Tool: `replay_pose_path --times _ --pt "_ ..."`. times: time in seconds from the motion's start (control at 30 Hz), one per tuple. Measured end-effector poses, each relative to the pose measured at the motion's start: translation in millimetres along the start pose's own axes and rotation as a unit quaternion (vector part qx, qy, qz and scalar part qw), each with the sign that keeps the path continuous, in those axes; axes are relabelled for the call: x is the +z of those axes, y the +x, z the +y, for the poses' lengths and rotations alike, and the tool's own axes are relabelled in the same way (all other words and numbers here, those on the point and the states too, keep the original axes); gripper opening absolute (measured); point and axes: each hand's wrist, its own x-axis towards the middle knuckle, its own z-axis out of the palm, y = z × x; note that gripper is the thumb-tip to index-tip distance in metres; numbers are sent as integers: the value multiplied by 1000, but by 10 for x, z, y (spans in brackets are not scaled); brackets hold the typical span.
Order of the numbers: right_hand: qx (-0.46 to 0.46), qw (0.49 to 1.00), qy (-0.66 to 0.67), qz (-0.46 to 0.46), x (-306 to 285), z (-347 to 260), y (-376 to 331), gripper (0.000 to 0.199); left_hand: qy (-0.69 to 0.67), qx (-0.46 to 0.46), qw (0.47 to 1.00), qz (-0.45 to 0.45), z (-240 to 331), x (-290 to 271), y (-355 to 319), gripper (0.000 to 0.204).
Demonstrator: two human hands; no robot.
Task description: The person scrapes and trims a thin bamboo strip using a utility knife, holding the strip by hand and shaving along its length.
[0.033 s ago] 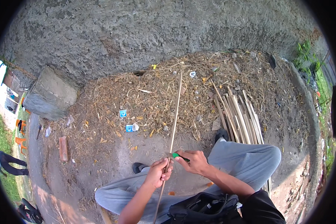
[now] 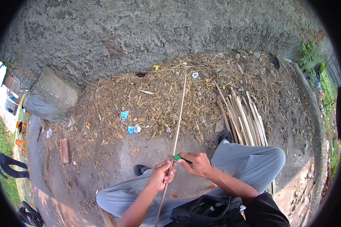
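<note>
A long, thin wooden strip (image 2: 180, 113) runs from my lap away toward the wall. My left hand (image 2: 163, 175) is closed around it near its lower part. In my right hand (image 2: 195, 163) is a small green-handled knife (image 2: 177, 157), gripped with the thumb along the handle. Its short blade sits against the strip just above my left fingers, though the edge is too small to see clearly. The strip's near end passes down over my grey trousers (image 2: 246, 162). Beside my right foot lies a bundle of similar strips (image 2: 243, 119).
Dry straw and litter cover the ground (image 2: 159, 98) up to a rough grey wall (image 2: 159, 30). A concrete block (image 2: 53, 94) stands at the left, with a brick (image 2: 64, 150) nearer. Two blue packets (image 2: 124, 115) lie ahead. A person (image 2: 11, 164) stands at far left by orange chairs (image 2: 21, 143).
The far end of the strip has shifted slightly to the right. Both hands and the knife look almost the same.
</note>
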Motion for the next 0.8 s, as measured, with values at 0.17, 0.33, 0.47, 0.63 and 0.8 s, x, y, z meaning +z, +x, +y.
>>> replay_pose_path --times 0.17,0.33,0.47,0.63,0.8 --pt "-21 999 -33 3 -22 -9 5 23 -43 0 998 -51 -93 -85 56 27" --pt "-43 993 -113 14 -64 4 9 24 -36 -10 999 -38 -112 23 -37 28" --pt "20 994 -93 61 -125 111 77 24 -20 -29 999 -38 -187 62 -105 29" --pt "6 990 -109 92 -134 86 101 25 8 -19 999 -39 -139 72 -207 29" --pt "18 986 -135 92 -195 78 118 25 31 -21 999 -14 -163 140 -348 29"
